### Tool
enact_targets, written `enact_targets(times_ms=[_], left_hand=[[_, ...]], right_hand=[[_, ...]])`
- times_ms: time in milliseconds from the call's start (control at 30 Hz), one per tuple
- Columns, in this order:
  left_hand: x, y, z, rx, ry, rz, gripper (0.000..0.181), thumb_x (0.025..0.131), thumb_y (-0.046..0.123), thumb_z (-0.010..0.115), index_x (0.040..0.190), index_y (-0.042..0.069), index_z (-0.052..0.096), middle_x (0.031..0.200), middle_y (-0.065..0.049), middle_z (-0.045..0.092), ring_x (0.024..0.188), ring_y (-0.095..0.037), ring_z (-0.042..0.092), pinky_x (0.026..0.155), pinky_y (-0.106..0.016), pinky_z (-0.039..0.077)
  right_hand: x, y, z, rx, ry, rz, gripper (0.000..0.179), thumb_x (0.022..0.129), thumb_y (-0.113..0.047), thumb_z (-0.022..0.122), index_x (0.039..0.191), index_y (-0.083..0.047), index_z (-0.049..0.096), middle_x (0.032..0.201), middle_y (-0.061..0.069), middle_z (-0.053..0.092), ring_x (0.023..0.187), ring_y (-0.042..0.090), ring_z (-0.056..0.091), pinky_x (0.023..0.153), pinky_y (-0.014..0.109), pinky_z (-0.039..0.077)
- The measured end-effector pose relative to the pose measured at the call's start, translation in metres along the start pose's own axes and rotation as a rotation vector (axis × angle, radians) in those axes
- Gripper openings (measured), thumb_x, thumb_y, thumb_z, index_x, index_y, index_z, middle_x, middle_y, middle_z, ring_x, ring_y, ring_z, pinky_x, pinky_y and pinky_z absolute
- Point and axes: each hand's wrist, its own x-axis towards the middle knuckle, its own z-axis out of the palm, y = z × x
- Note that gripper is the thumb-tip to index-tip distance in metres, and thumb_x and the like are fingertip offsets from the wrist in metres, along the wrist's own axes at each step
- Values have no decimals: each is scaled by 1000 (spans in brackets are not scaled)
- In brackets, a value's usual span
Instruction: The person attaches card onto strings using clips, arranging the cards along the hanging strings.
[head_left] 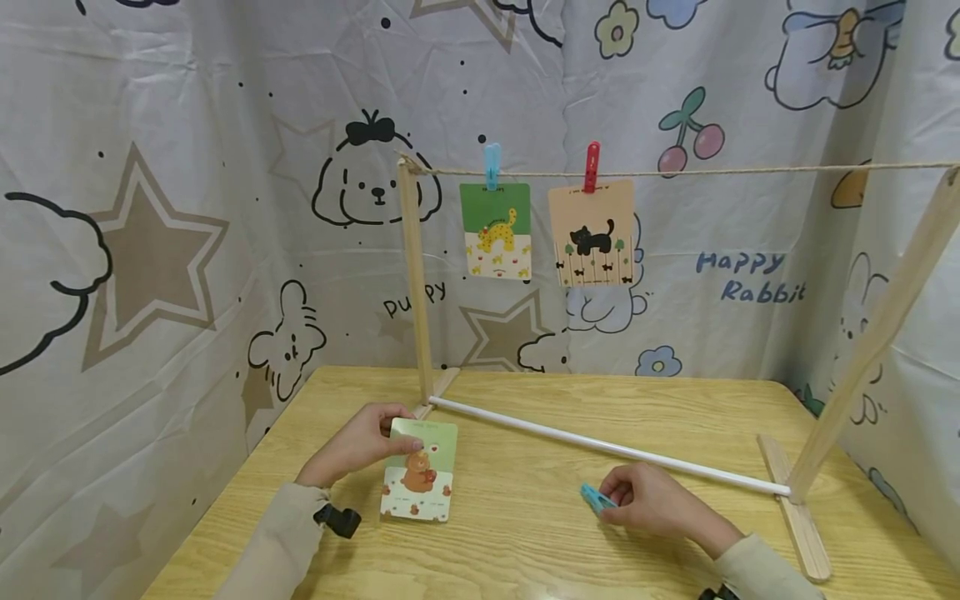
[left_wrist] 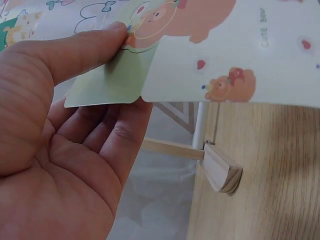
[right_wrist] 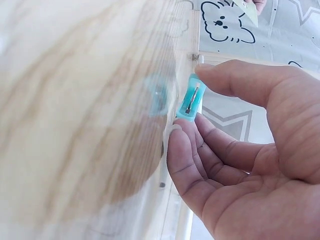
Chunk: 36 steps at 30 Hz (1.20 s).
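My left hand (head_left: 369, 443) pinches a green and white bear card (head_left: 418, 483) near its upper left, thumb on the printed face and fingers behind. In the left wrist view the card (left_wrist: 175, 70) lies across the fingers. To the right, my right hand (head_left: 651, 502) pinches a light blue clothespin (head_left: 597, 498) between thumb and fingers, just above the table; the clothespin (right_wrist: 191, 97) shows its metal spring in the right wrist view. On the twine (head_left: 697, 172) hang a leopard card (head_left: 498, 242), under a blue clothespin (head_left: 492, 167), and a black cat card (head_left: 592, 242), under a red clothespin (head_left: 592, 167).
A wooden frame holds the twine between a left post (head_left: 415, 283) and a right post (head_left: 877, 333). A white rod (head_left: 600, 442) joins them low, behind both hands. Wooden feet (head_left: 795, 508) stand on the table (head_left: 517, 558). Printed cloth (head_left: 322, 67) surrounds the back and sides.
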Motion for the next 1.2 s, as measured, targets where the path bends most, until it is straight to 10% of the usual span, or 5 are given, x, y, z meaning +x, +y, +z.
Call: enact_targets(times_ms=[1200], left_hand=[[-3, 20, 3, -48, 35, 41, 28, 94, 24, 79, 112, 4, 73, 97, -10, 78, 89, -20, 74, 78, -30, 56]], right_hand=[[-1, -8, -11, 4, 72, 9, 25, 85, -24, 85, 101, -9, 72, 85, -3, 67, 76, 8, 61, 66, 24, 52]])
